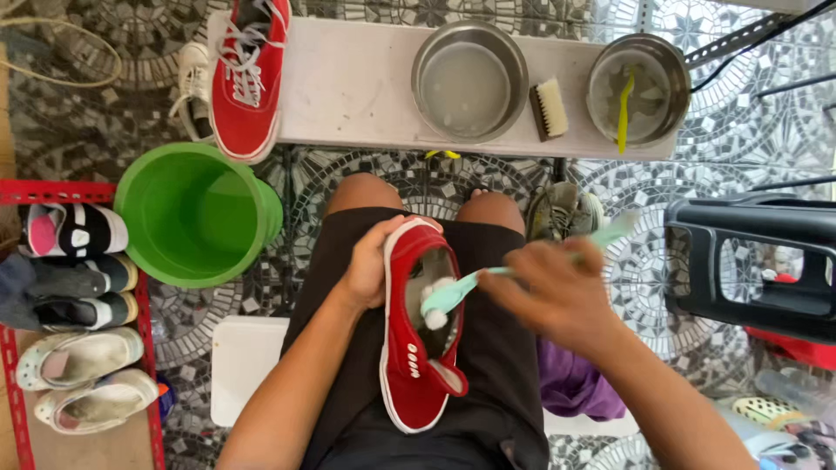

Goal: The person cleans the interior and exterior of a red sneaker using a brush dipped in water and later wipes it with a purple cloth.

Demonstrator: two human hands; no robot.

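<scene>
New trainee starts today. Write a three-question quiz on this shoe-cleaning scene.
1. True or false: the left hand holds the red shoe on the lap.
2. What does the right hand hold? A) scrub brush B) toothbrush C) cloth
3. How many steel bowls are on the bench?

Key:
1. True.
2. B, the toothbrush, its head inside the shoe.
3. Two: one beside the scrub brush, one with a yellow brush in it.

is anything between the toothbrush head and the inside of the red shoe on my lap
Nothing visible does. The left hand holds the red shoe open side up, and the right hand has the green toothbrush head already in its opening, foam on the bristles.
</scene>
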